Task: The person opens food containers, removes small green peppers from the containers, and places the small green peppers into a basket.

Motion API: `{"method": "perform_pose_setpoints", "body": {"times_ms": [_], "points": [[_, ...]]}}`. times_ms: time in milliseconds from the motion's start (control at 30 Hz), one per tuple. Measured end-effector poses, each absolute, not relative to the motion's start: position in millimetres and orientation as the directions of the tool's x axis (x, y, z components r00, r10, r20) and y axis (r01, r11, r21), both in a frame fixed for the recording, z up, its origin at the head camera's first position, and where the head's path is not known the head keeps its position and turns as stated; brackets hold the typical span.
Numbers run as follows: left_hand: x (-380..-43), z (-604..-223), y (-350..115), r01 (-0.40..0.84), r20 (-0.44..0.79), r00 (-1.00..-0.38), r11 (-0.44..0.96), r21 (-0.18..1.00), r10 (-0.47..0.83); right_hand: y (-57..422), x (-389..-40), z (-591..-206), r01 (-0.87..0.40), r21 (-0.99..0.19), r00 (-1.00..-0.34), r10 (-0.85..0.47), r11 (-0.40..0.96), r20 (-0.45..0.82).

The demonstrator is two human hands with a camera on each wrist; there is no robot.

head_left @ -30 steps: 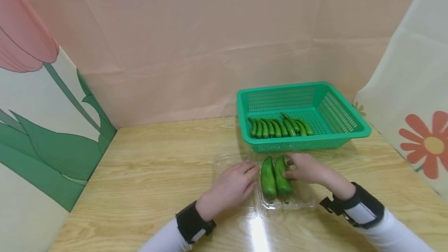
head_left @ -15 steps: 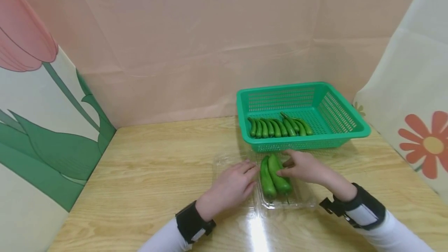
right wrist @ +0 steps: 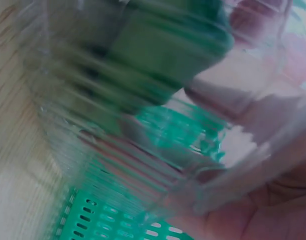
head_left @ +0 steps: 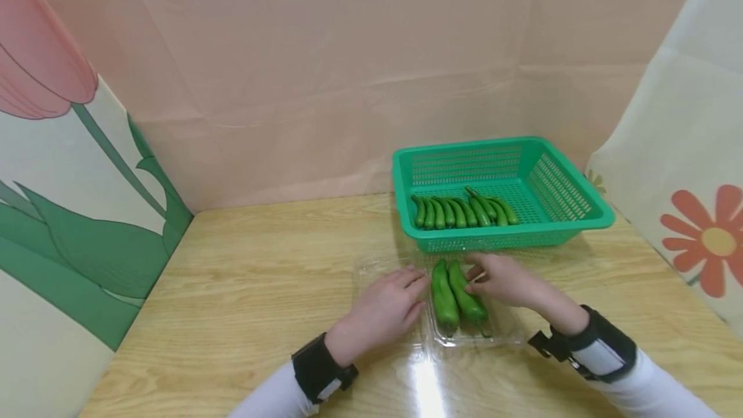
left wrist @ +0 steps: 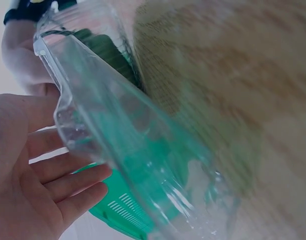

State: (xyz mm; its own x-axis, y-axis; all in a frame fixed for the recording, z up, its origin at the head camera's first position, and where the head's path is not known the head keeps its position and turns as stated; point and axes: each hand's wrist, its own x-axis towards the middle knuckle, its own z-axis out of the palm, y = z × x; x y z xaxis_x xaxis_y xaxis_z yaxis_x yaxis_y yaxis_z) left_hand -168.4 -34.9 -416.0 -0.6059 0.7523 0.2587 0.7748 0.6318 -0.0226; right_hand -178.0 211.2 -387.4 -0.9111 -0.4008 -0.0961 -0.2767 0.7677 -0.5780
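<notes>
Two large green peppers lie side by side in the right half of an opened clear plastic clamshell box (head_left: 505,334): a left pepper (head_left: 444,302) and a right pepper (head_left: 467,302), stem ends toward me. My right hand (head_left: 502,279) reaches over the box's right side, its thumb and fingertips at the right pepper's upper part; the right wrist view is blurred there. My left hand (head_left: 386,308) lies over the box's other half, fingertips near the fold, partly covering it. In the left wrist view its fingers (left wrist: 75,187) are spread and loosely bent beside the clear plastic.
A green mesh basket (head_left: 557,237) stands just behind the box. Inside it, several smaller green peppers (head_left: 449,213) lie in a row on the left. Wooden tabletop (head_left: 255,289) extends left, with a pink cloth backdrop (head_left: 290,82) behind.
The right pepper has shifted and turned: its tip moved left, then slightly back right, and its stem end now angles right. My right hand moved a little with it; the left hand stayed put.
</notes>
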Motion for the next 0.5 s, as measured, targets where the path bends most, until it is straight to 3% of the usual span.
{"method": "perform_pose_setpoints", "body": {"times_ms": [500], "points": [[-168.6,-415.6,-35.9,0.777,0.265,-0.601,0.629,-0.028,0.754,211.4,-176.8,-394.2,-0.234,-0.665,-0.887,-0.436,0.709,-0.152]]}}
